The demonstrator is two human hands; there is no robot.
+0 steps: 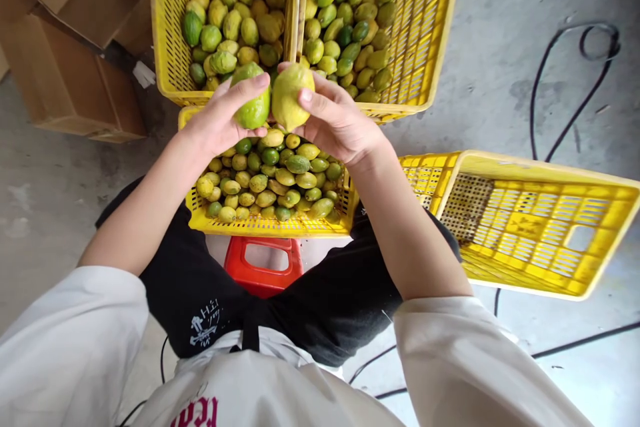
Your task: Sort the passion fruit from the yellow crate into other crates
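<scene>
My left hand (220,117) is closed around a green lemon (253,103), its thumb lying over the top. Close beside it, my right hand (337,113) grips a yellow lemon (290,97) between thumb and fingers. Both fruits are held up side by side; whether they touch I cannot tell. Beneath my hands stands a yellow crate (270,229) filled with green and yellow lemons (265,183). Behind it, a left yellow crate (170,33) and a right yellow crate (425,33) each hold more lemons of mixed colour.
At the right lies a yellow crate (550,213) with its open side showing. Brown cardboard boxes (75,73) are stacked at the upper left. A red plastic stool (265,277) sits between my legs. Black cables (537,93) run across the grey floor.
</scene>
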